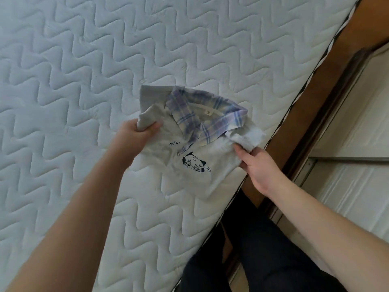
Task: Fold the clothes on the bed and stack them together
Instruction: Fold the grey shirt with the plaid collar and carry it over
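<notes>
Hands hold one small shirt [189, 148] over the mattress [73, 81], close to the mattress edge nearest the person. It is pale grey with a blue-and-lilac plaid collar [210, 114] and a dark animal drawing [194, 164] on the chest. The left hand [139, 133] grips a bunched shoulder of the shirt, fingers curled round the cloth. The right hand [261, 167] pinches the other shoulder, thumb and fingers closed on the fabric. Beside the mattress edge runs a brown wooden frame [315, 91]; dark trousers [263, 249] show below.
</notes>
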